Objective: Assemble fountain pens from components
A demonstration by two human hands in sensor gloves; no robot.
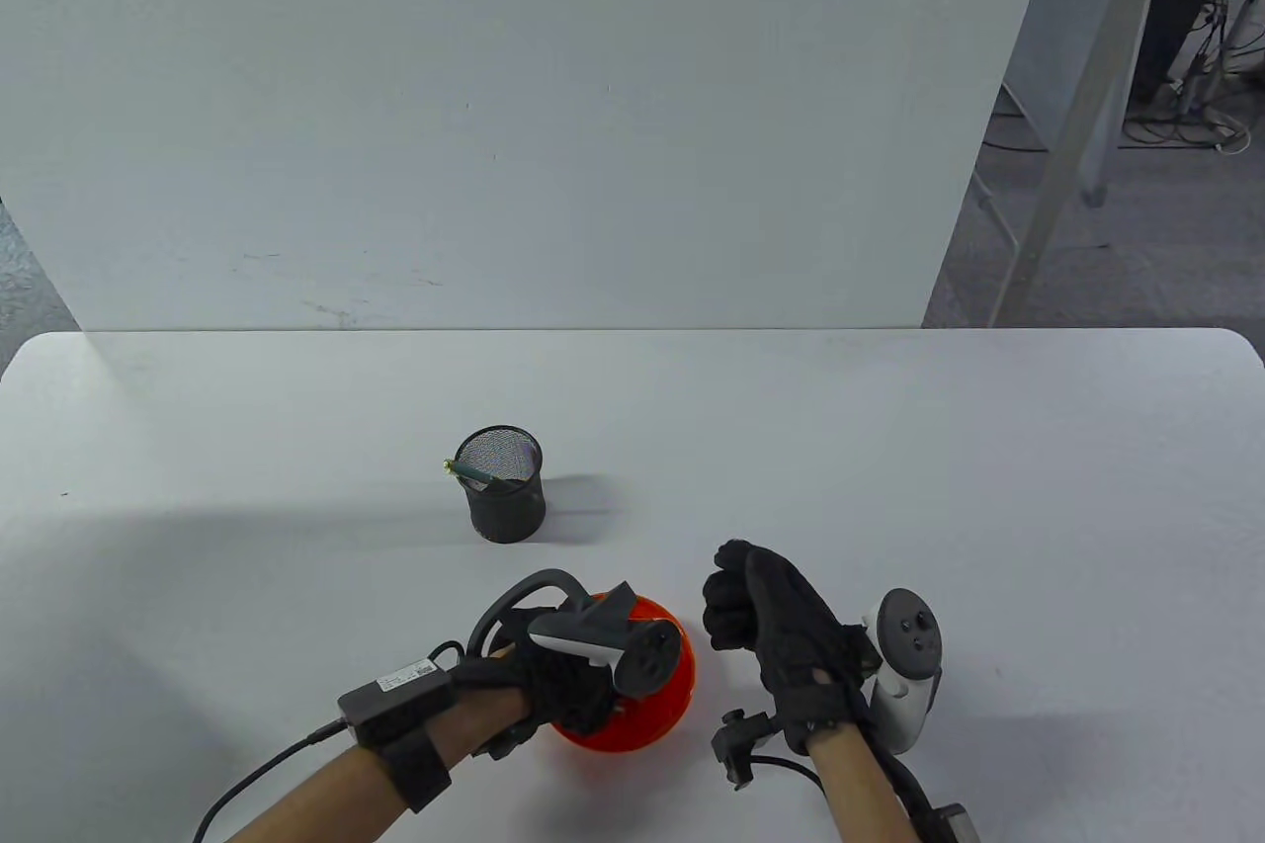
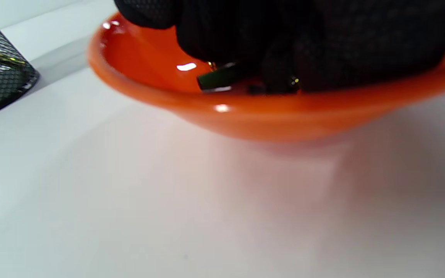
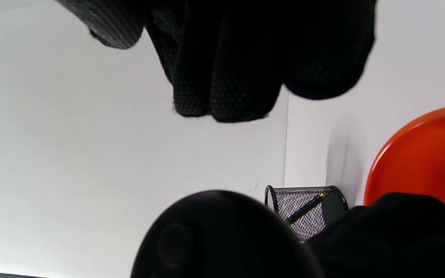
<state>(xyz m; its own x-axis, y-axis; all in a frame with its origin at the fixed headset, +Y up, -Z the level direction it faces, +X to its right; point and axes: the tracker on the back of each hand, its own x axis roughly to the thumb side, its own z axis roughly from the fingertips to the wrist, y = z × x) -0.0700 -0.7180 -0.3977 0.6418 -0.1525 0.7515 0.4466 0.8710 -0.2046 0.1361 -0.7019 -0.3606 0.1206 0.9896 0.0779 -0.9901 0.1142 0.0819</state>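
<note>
An orange bowl (image 1: pixel 680 685) sits near the table's front edge. My left hand (image 1: pixel 598 690) reaches down into it, under its tracker. In the left wrist view its fingers (image 2: pixel 245 42) curl onto a dark green pen part (image 2: pixel 216 79) with gold trim, which pokes out from under them inside the bowl (image 2: pixel 284 119). My right hand (image 1: pixel 736 601) hovers just right of the bowl as a curled fist, and its fingers (image 3: pixel 226 77) show nothing in them. A black mesh pen cup (image 1: pixel 506 497) stands behind the bowl with one green pen (image 1: pixel 474 472) leaning in it.
A white wall panel (image 1: pixel 494 92) stands along the table's far edge. The pen cup (image 3: pixel 334 216) and the bowl (image 3: pixel 423 154) also show in the right wrist view. White tabletop (image 1: pixel 939 448) spreads to the right and left of the cup.
</note>
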